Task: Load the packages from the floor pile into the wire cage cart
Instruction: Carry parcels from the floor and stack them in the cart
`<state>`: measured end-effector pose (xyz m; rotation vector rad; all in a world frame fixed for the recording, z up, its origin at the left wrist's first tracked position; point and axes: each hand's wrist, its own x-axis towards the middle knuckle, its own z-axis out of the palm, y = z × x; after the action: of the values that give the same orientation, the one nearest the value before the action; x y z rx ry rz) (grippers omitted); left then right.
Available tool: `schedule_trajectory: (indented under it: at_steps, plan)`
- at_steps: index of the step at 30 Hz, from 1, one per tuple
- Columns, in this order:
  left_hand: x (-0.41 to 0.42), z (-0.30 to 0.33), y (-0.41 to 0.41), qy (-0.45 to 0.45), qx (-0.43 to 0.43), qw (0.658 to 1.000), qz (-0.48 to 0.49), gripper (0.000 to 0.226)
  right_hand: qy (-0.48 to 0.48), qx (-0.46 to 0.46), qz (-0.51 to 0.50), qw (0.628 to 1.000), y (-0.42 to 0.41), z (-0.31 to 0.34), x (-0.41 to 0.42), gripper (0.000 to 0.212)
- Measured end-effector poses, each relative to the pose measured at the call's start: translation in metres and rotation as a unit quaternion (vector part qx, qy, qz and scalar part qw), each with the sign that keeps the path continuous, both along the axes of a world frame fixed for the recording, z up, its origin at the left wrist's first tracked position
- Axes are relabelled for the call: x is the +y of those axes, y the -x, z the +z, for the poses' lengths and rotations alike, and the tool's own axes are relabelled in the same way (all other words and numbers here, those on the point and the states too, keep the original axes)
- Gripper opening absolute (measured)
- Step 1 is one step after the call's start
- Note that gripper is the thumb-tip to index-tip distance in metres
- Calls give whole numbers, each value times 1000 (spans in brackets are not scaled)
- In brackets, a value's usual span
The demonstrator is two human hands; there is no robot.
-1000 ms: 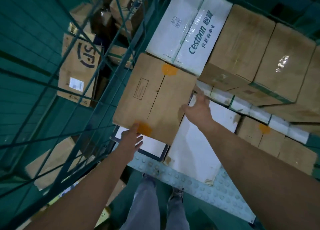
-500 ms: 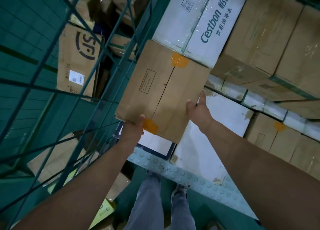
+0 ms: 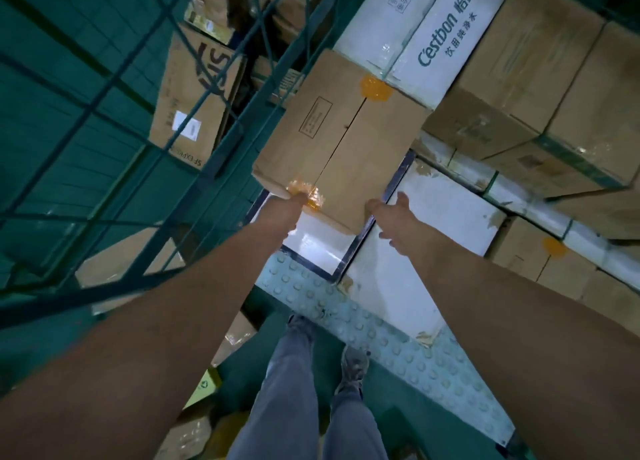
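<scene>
Both hands grip the brown carton (image 3: 341,141) at its near end: left hand (image 3: 294,201), right hand (image 3: 388,214); its length runs away toward the white Cestbon box (image 3: 446,34), wire cage cart (image 3: 104,89) just left

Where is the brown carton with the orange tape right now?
Centre of the head view: the brown carton is gripped by the left hand and right hand, beside the wire cage, just below the white Cestbon case.
</scene>
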<state>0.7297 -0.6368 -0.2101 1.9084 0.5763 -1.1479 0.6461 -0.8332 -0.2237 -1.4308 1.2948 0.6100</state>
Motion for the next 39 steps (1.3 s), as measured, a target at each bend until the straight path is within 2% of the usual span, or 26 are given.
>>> schedule_trajectory:
  at_steps: [4,7,13,18,20,22,25,27,31,39]
  plan:
    - [16,36,72,-5,-12,1000,-16,36,-14,-2,22,1000,64,39,28,82]
    - [32,74,133,-2,15,1000,-3,39,-24,-10,63,998,115,79,46,81]
    - [65,160,251,21,-5,993,118,33,-69,-45,98,992,218,178,90,72]
    - [96,208,326,71,-36,968,237,31,-94,-77,160,980,273,231,132,51]
    - [112,222,352,88,-56,952,289,25,-109,-88,178,974,287,245,153,50]
    - [127,231,374,99,-63,935,335,15,-116,-97,192,970,297,252,173,51]
    - [161,230,408,120,-72,914,382,17,-128,-98,238,958,314,260,204,48]
    - [182,231,424,103,-73,903,411,16,-134,-89,263,951,321,262,219,43]
    - [221,234,446,73,-85,875,470,15,-128,-75,327,933,325,265,249,23]
    - [283,223,478,73,-65,829,550,23,-131,-59,414,899,322,260,329,15]
